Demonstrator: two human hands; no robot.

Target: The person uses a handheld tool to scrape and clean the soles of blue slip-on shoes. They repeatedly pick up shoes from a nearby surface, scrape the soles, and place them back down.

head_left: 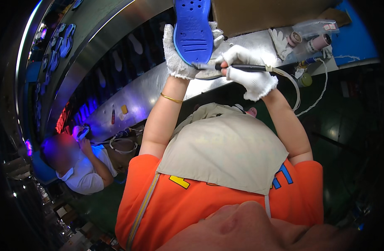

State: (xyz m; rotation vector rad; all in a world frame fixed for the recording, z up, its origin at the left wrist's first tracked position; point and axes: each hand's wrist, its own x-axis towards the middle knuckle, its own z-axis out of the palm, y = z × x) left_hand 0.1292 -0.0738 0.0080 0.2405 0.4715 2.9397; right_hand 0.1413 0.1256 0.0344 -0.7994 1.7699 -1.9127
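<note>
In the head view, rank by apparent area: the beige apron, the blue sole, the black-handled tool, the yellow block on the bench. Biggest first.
1. Beige apron
2. Blue sole
3. Black-handled tool
4. Yellow block, which also looks farther off, so its true size is unsure.

Blue sole (193, 35) in gloved left fingers (217, 34)

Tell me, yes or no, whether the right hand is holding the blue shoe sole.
No, the left hand holds the blue shoe sole, while the right hand grips a black-handled tool.
</note>
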